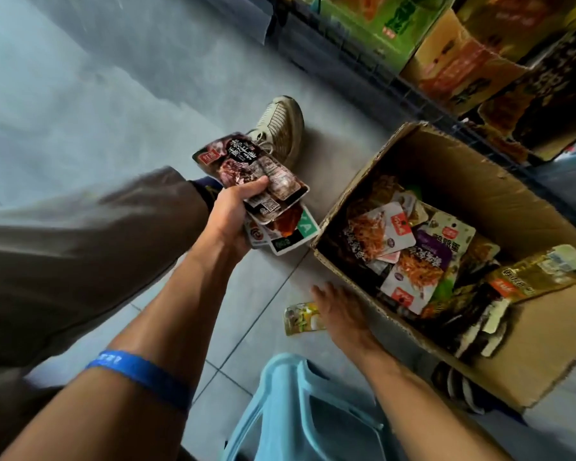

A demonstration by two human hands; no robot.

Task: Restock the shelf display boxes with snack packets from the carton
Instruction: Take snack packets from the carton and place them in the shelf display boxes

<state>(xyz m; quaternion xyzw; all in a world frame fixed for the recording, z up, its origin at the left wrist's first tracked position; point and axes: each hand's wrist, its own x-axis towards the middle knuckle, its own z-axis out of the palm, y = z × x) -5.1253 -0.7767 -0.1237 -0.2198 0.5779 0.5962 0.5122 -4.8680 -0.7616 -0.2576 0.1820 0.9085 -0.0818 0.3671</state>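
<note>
**shelfrat:** ok so where are we in the restock? Going by the carton (479, 201) as my anchor: it sits open on the tiled floor (147, 78), flaps up, still full of mixed snack packets (406, 247). The display boxes (456, 58) are up on the shelf behind it, past its far side.

**aisle9:** Looks like the gather-up step to me, not the loading step. Left hand (233, 214) is out to the left of the carton, fingers and thumb curled round a fanned stack of packets (256, 181), dark ones on top, a green-edged one at the bottom. Nothing has gone toward the shelf from that bunch yet.

**shelfrat:** and the right hand (340, 311)?

**aisle9:** Down at the carton's near-left corner, palm down, fingers fairly straight and spread, resting over one end of a yellow packet (300, 319) lying on the floor just outside the carton. I don't see it pinched or lifted, so I'd call that hand loose, touching at most.

**shelfrat:** so next move?

**aisle9:** My guess: pinch that stray yellow one off the tile. It lies flat, so it needs a fingertip under the edge. Then either add it to the left-hand stack or sort by flavour before reaching over the carton to the display boxes. Stack's already thick, could slip.
</note>
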